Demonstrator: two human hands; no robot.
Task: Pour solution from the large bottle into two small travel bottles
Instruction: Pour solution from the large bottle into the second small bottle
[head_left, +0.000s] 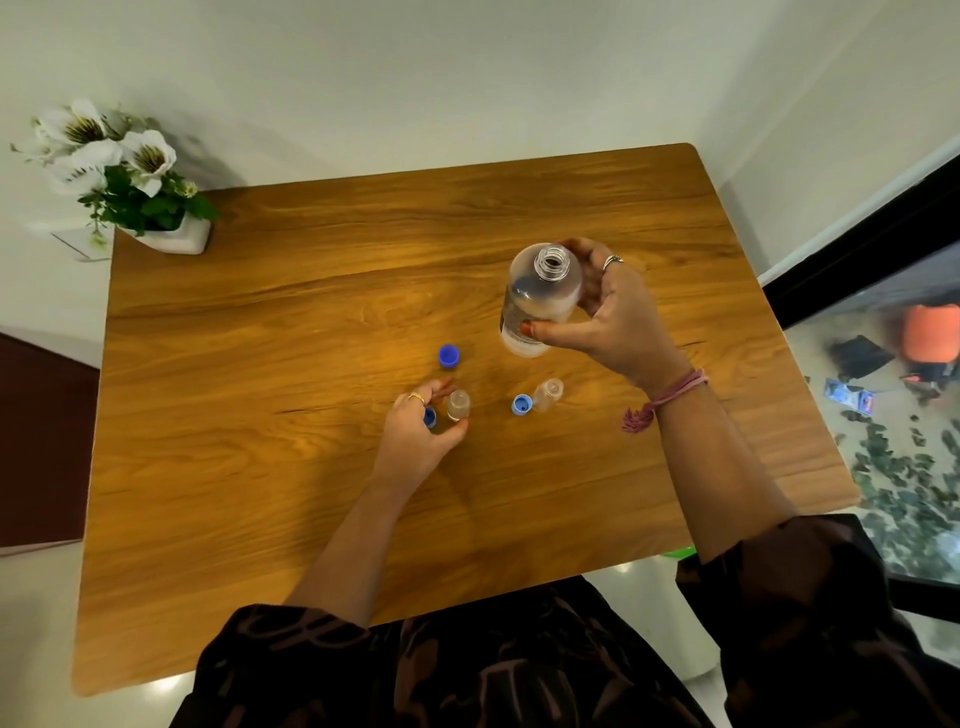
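The right hand (613, 312) is gripping the uncapped large bottle (540, 296) above the worktop (260, 364) (neck open), while the left hand (415, 436) is steadying one small travel bottle (458, 406).

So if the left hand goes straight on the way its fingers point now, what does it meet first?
The left hand points up and to the right, and its fingers are already around the small travel bottle. Beyond that the dark blue cap probably lies nearest that line, though depth is unclear.
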